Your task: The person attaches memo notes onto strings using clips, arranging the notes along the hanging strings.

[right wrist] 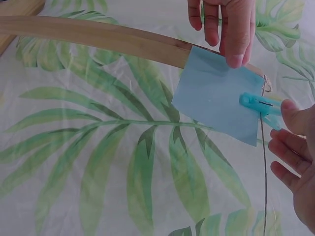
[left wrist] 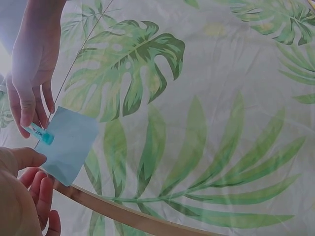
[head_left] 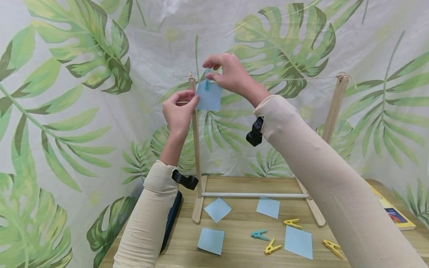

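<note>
You wear finely ribbed cream sleeves (head_left: 313, 158), with a small blocky black camera (head_left: 255, 132) at each cuff (head_left: 161, 175).

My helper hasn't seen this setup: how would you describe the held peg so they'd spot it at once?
Find the wooden stand and follow its string to the left end. The right hand pinches a blue peg at the top edge of a blue paper. It is the only peg off the table; the other blue one lies among yellow pegs.
</note>
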A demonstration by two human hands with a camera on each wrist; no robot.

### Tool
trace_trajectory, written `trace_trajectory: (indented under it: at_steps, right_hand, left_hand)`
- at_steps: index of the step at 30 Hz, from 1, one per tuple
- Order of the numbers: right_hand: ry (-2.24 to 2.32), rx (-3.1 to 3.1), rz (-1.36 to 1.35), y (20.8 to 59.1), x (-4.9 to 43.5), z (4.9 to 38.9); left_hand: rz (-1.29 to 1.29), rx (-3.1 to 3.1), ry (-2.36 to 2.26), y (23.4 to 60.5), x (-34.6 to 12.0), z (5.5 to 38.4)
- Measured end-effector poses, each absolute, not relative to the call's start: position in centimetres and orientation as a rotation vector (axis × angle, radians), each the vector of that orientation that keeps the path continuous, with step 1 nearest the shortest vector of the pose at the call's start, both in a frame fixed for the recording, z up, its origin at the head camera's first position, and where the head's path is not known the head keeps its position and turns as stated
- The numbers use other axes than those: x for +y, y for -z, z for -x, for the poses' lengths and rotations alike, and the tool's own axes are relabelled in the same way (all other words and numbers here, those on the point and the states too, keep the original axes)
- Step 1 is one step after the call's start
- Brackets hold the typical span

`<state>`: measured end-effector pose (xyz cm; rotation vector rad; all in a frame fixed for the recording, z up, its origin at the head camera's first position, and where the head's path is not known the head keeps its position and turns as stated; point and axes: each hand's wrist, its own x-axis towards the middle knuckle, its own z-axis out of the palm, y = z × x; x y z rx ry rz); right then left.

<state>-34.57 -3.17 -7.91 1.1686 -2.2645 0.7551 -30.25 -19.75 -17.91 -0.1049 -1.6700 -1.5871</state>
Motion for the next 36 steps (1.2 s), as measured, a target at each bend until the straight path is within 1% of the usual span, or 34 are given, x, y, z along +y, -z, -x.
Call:
trace_trajectory:
  at_steps: [21, 28, 36]
  right_hand:
    - [-0.735, -2.268, -1.125, 7.5, -1.7, 33.7]
    - [-0.751, -2.231, -1.104, 8.1, 0.3, 33.5]
    - [-0.776, -2.167, -1.097, 9.4, 4.3, 32.3]
  left_hand:
    - [0.161, -1.656, 1.568, 17.6, -19.5, 29.5]
    - [0.191, -1.661, 1.567, 17.9, -18.9, 28.8]
    - [0.24, -1.633, 1.579, 18.7, -18.4, 27.3]
